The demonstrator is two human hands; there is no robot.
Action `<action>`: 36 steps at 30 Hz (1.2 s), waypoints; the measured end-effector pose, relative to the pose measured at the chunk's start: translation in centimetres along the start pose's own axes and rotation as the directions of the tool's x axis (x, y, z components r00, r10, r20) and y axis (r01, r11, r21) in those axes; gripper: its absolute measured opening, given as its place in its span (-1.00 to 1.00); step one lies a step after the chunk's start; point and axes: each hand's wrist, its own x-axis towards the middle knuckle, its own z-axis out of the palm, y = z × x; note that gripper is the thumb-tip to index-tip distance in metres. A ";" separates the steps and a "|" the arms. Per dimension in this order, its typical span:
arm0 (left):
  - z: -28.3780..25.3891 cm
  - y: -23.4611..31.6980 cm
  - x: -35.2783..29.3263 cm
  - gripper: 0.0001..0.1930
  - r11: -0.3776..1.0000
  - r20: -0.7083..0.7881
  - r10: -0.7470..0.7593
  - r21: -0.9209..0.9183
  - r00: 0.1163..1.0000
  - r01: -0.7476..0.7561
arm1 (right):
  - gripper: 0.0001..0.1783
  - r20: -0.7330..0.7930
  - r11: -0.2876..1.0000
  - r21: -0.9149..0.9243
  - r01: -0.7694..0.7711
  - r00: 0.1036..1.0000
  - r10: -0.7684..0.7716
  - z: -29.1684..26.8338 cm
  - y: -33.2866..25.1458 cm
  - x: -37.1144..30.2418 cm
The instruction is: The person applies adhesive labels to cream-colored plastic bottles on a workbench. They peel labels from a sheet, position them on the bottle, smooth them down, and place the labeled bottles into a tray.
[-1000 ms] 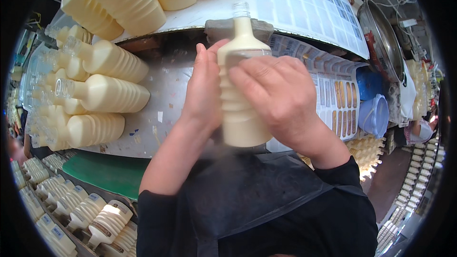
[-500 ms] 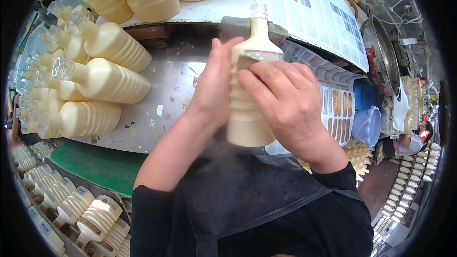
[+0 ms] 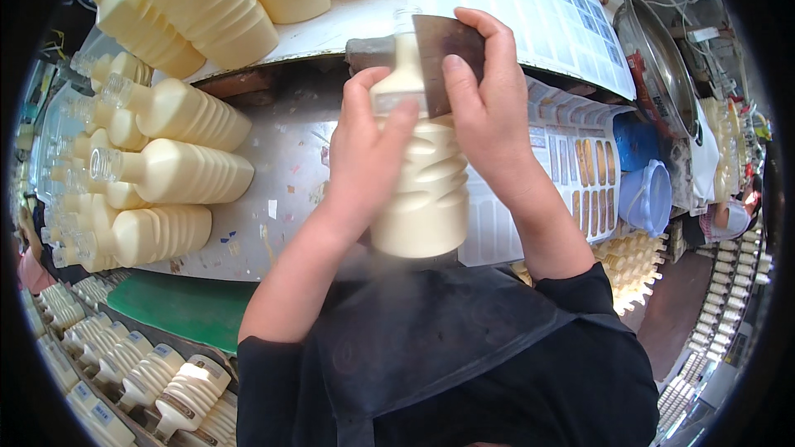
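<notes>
A cream bottle (image 3: 421, 199) with a ridged body and clear threaded neck stands before me, its base toward my apron. My left hand (image 3: 364, 149) grips its left side, fingers round the shoulder. The left thumb, a little blurred, lies across a pale label (image 3: 399, 103) below the neck. In my right hand (image 3: 497, 99) is a thin dark flat scraper blade (image 3: 451, 54), pinched between thumb and fingers. Its broad face shows beside the neck and hides part of the bottle's right shoulder. Whether the right hand also touches the bottle is unclear.
Several cream bottles (image 3: 186, 170) lie stacked at the left of the metal table (image 3: 277, 149). Larger bottles line the white shelf (image 3: 331, 37) behind. Label sheets (image 3: 571, 157) lie to the right, near a blue bucket (image 3: 646, 199). Labelled bottles (image 3: 195, 393) fill the lower left.
My right hand has lifted the scraper off the label and turned it, so its broad face shows. My left thumb has come over the label. The whole view has shifted slightly.
</notes>
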 end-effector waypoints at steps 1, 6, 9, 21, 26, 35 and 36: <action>0.1 -0.3 0.0 -0.42 1.000 -0.006 0.012 -0.012 1.000 -0.012 | -0.53 -0.002 0.999 0.012 -0.035 0.999 0.035 -0.5 0.6 -0.2; 0.1 -1.2 0.2 -0.45 0.950 0.072 -0.073 -0.300 0.995 0.092 | -0.52 -0.027 0.988 0.126 -0.094 0.995 0.098 -2.2 3.2 -0.7; 0.1 -1.0 0.2 -0.49 0.954 0.046 -0.038 -0.295 0.998 0.050 | -0.56 0.038 0.894 0.389 -0.222 0.974 0.225 -3.6 4.0 -0.5; 1.0 1.0 0.9 -0.49 0.952 -0.026 0.151 0.274 0.988 -0.138 | -0.53 0.299 0.827 0.321 -0.462 0.878 0.375 -1.3 4.1 -2.6; 1.1 0.8 0.9 -0.49 0.942 -0.040 0.155 0.309 0.987 -0.135 | -0.53 0.286 0.774 0.404 -0.488 0.871 0.400 -1.2 4.2 -2.6; 1.0 0.6 0.6 -0.52 0.984 -0.022 0.102 0.149 0.995 -0.097 | -0.37 0.313 0.895 0.062 -0.443 0.860 0.404 -2.1 2.5 -2.0; 0.9 0.6 0.7 -0.52 0.982 -0.019 0.108 0.160 0.994 -0.104 | -0.35 0.325 0.883 0.097 -0.459 0.853 0.408 -2.1 2.6 -1.9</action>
